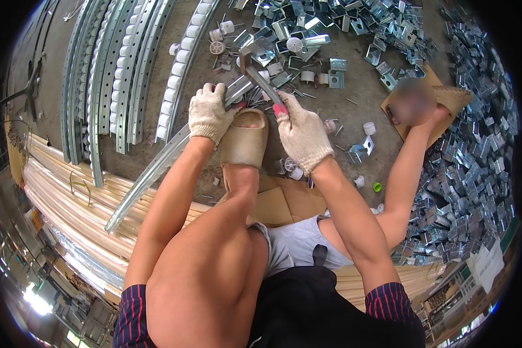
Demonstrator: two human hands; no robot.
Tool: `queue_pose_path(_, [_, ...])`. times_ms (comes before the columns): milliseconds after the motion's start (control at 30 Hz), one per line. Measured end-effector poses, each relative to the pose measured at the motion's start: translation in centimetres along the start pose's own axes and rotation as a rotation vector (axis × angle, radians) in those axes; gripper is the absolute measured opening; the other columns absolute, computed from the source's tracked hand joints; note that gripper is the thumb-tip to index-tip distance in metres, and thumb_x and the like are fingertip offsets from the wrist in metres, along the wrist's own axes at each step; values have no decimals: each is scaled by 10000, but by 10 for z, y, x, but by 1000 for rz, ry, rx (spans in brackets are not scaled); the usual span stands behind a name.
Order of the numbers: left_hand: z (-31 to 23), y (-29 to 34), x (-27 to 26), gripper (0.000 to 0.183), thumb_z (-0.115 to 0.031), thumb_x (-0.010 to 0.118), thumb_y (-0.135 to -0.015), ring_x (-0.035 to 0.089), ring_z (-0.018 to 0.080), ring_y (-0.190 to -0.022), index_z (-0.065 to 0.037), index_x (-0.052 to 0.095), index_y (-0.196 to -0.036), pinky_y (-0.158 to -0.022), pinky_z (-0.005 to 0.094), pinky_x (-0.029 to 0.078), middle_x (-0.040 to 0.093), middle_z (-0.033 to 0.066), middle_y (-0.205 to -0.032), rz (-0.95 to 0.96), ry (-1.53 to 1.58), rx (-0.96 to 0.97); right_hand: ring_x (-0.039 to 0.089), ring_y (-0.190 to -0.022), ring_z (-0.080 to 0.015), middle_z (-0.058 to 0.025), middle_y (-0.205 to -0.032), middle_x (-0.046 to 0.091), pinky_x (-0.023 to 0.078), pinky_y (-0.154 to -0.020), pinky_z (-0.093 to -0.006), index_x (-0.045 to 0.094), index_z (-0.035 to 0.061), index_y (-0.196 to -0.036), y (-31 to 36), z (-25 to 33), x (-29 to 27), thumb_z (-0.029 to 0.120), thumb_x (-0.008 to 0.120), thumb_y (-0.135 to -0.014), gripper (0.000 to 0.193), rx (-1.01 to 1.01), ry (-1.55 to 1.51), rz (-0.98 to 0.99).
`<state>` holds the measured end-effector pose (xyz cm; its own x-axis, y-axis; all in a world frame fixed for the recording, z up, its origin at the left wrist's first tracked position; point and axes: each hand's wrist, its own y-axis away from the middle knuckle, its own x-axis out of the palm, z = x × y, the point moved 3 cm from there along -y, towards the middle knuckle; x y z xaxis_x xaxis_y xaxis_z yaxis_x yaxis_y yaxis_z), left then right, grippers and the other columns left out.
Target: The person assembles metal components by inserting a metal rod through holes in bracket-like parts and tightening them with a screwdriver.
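Note:
In a pale knit glove, my left hand (209, 112) is closed around a long galvanized metal channel (151, 174) that slants from the lower left up to the middle. My right hand (301, 129), gloved too, grips the handle of a hammer (262, 83). Its rusty head lies over the channel's upper end; whether they touch I cannot tell. Between my hands, my foot in a beige slipper (245, 139) is planted beside the channel. Small white rollers (308, 76), loose pins and bent metal brackets (337, 73) lie around the hammer.
Several rails fitted with white rollers (182, 55) lie at the upper left. Brackets are heaped at the top and along the right (464, 191). Long wrapped strips (69, 203) run along the left. Cardboard (272, 206) lies beneath me, and another piece (455, 98) is under my other foot.

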<state>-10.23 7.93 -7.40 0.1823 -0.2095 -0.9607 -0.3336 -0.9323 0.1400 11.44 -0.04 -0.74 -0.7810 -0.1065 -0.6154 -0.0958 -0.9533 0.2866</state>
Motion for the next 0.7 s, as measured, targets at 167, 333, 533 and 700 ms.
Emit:
queue_pose_path(167, [-2, -2, -3, 568, -396, 886, -780, 632, 404, -1086, -76, 637, -1177, -913, 515, 518, 621, 192, -1162, -10, 10, 17, 694, -912, -522, -294, -928, 727, 542, -780, -611, 603, 143, -1399, 0, -4, 4, 245, 560, -1061, 356, 17, -8, -13])
queue_pose_path(333, [4, 2, -1, 581, -405, 888, -773, 637, 401, -1087, -74, 635, -1178, -913, 508, 520, 630, 190, -1153, 18, 1, -10, 706, -899, -506, -288, -946, 733, 554, -758, -586, 613, 100, -1402, 15, 29, -16, 207, 594, -1050, 369, -302, -270, -396])
queue_pose_path(533, [-1, -1, -3, 605, -418, 893, -772, 645, 400, -1076, -79, 647, -1209, -912, 513, 525, 643, 186, -1131, 65, 1, -39, 697, -843, -502, -305, -953, 713, 566, -733, -528, 606, 116, -1431, -7, -34, 17, 69, 591, -967, 467, 3, -5, -169])
queue_pose_path(700, [-4, -3, -8, 602, -370, 905, -755, 650, 405, -1074, -78, 666, -1225, -920, 506, 532, 645, 194, -1139, 24, 6, -28, 700, -700, -430, -284, -838, 669, 539, -645, -459, 623, 98, -1410, 22, -12, -7, 63, 578, -993, 420, -27, -313, -216])
